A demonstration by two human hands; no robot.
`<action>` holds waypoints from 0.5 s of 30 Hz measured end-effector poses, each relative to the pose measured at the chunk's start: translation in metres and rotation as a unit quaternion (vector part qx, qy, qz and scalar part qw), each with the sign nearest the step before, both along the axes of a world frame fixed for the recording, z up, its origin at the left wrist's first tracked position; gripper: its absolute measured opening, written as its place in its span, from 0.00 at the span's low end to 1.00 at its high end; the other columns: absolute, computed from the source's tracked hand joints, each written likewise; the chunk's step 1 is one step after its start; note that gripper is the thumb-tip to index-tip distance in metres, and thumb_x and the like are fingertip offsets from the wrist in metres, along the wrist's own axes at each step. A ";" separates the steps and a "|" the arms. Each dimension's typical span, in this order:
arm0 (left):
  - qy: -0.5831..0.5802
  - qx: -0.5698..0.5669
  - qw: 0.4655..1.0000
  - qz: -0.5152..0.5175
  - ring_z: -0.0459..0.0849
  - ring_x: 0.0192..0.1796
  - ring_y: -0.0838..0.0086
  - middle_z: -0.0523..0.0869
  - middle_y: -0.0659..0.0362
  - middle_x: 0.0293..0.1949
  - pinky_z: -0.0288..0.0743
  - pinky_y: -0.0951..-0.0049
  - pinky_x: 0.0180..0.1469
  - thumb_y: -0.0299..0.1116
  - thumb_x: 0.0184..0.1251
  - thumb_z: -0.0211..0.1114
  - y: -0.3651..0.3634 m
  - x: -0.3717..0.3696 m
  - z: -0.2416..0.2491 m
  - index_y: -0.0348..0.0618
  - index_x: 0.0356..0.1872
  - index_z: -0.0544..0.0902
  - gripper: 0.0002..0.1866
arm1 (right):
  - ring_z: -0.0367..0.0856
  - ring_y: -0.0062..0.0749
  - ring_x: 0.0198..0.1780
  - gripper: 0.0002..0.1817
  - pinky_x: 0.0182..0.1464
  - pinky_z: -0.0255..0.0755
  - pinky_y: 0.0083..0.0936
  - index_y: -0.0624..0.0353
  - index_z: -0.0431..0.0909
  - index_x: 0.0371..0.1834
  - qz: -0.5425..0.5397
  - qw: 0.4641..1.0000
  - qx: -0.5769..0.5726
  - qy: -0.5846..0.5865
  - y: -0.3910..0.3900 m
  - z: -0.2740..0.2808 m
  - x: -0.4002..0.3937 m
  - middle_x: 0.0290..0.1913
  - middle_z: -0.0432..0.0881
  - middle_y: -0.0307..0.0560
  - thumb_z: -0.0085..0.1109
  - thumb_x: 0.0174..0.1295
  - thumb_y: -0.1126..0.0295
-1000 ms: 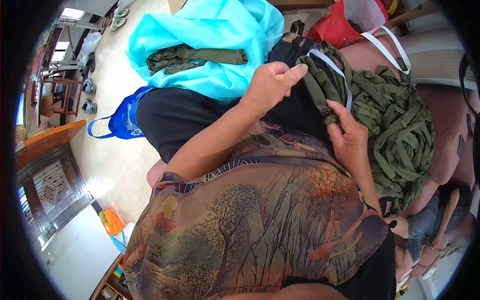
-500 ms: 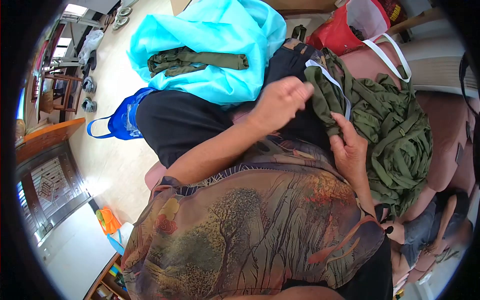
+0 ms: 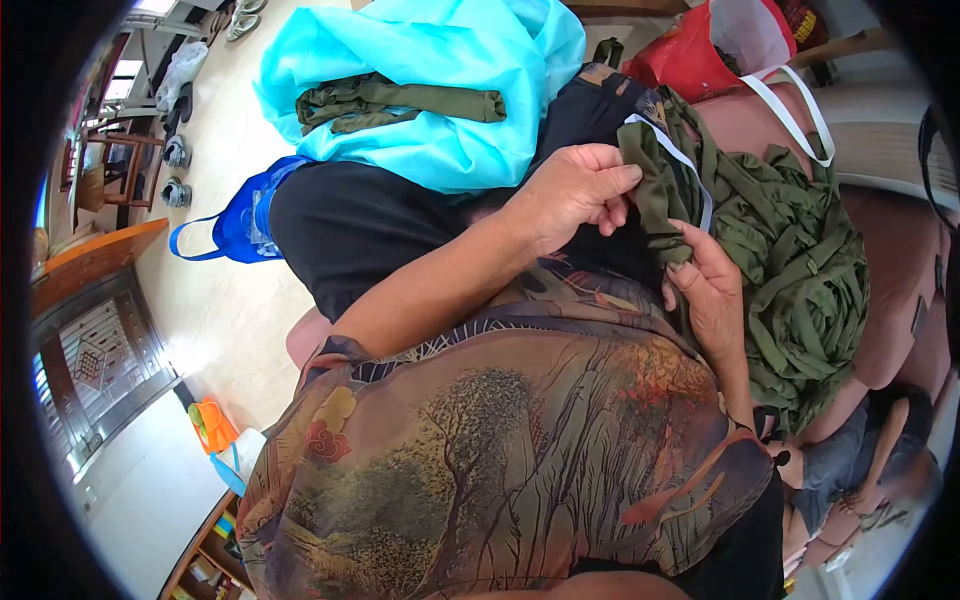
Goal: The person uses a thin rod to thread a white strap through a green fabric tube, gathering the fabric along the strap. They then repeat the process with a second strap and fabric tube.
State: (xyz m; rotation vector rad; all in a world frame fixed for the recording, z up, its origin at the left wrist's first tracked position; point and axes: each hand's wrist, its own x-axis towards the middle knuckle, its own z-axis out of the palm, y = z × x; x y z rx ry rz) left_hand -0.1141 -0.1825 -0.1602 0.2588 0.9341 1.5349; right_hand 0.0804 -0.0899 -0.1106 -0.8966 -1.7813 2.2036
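A dark green cloth strip [image 3: 652, 198] is stretched between my two hands over my lap. My left hand [image 3: 580, 195] is closed, its thumb and finger pinching at the strip's left edge. Lower down, my right hand [image 3: 710, 290] grips the strip's bottom end between thumb and fingers. Beside the strip runs a white band [image 3: 690, 160]. A large heap of the same green cloth [image 3: 805, 260] lies to the right, near my right hand. Further left, rolled green pieces [image 3: 430, 100] rest on a bright turquoise plastic sheet or bag [image 3: 400, 45].
A red bag [image 3: 680, 55] with white handles stands at the upper right on the pink seat [image 3: 900, 260]. At left, a blue bag [image 3: 240, 225] sits beside my knee. Another person [image 3: 865, 450] sits at the lower right. Shoes [image 3: 176, 190] stand on the pale floor.
My left hand was blurred in motion and now is still, turned with its thumb on the cloth's edge. My right hand keeps hold of the strip, with its fingers slightly shifted.
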 end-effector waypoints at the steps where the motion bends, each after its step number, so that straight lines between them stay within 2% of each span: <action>1: 0.021 -0.009 1.000 0.000 0.78 0.24 0.82 0.83 0.60 0.26 0.73 0.81 0.25 0.37 0.71 0.64 -0.002 0.000 0.000 0.39 0.31 0.80 0.12 | 0.70 0.15 0.29 0.21 0.31 0.67 0.15 0.67 0.70 0.65 -0.003 1.000 -0.016 0.002 -0.001 0.001 0.000 0.42 0.78 0.38 0.51 0.69 0.75; 3: 0.066 -0.021 0.998 -0.002 0.79 0.25 0.82 0.82 0.62 0.25 0.73 0.79 0.26 0.36 0.70 0.65 -0.002 0.000 0.001 0.41 0.28 0.80 0.12 | 0.70 0.15 0.30 0.21 0.31 0.67 0.14 0.66 0.70 0.65 -0.004 1.000 -0.012 -0.004 -0.001 0.000 0.001 0.42 0.78 0.38 0.51 0.69 0.75; 6: 0.281 -0.104 0.953 -0.034 0.82 0.25 0.70 0.83 0.58 0.22 0.74 0.68 0.28 0.35 0.65 0.67 0.002 0.008 0.013 0.41 0.23 0.78 0.13 | 0.70 0.15 0.30 0.21 0.31 0.67 0.14 0.64 0.70 0.66 -0.009 1.000 0.028 0.000 -0.004 -0.001 -0.001 0.41 0.78 0.37 0.51 0.69 0.76; 8: 0.439 -0.055 0.896 -0.028 0.81 0.29 0.58 0.82 0.52 0.24 0.74 0.61 0.32 0.35 0.61 0.68 -0.001 0.019 0.012 0.40 0.23 0.79 0.12 | 0.69 0.14 0.29 0.22 0.31 0.66 0.13 0.63 0.70 0.66 -0.006 0.998 0.058 -0.011 -0.006 -0.005 0.002 0.39 0.77 0.35 0.51 0.69 0.77; 10: 0.585 -0.003 0.810 -0.021 0.81 0.33 0.47 0.81 0.45 0.26 0.74 0.54 0.36 0.36 0.57 0.68 -0.004 0.024 0.011 0.38 0.23 0.79 0.12 | 0.69 0.14 0.29 0.23 0.31 0.65 0.13 0.61 0.70 0.67 0.002 0.996 0.083 -0.033 -0.007 -0.010 0.007 0.37 0.77 0.34 0.51 0.68 0.79; 13: 0.576 -0.022 0.816 -0.040 0.82 0.33 0.49 0.82 0.46 0.26 0.74 0.55 0.35 0.38 0.57 0.68 -0.005 0.023 0.012 0.38 0.21 0.78 0.14 | 0.68 0.13 0.28 0.23 0.32 0.65 0.13 0.59 0.70 0.67 0.018 0.993 0.107 -0.047 -0.004 -0.009 0.009 0.34 0.76 0.33 0.51 0.67 0.80; 15: 0.564 -0.046 0.824 -0.030 0.82 0.33 0.52 0.82 0.49 0.27 0.75 0.56 0.35 0.35 0.56 0.70 -0.010 0.021 0.008 0.40 0.29 0.78 0.11 | 0.68 0.14 0.28 0.23 0.32 0.65 0.13 0.59 0.71 0.67 0.019 0.992 0.113 -0.048 -0.005 -0.009 0.011 0.33 0.76 0.33 0.51 0.67 0.80</action>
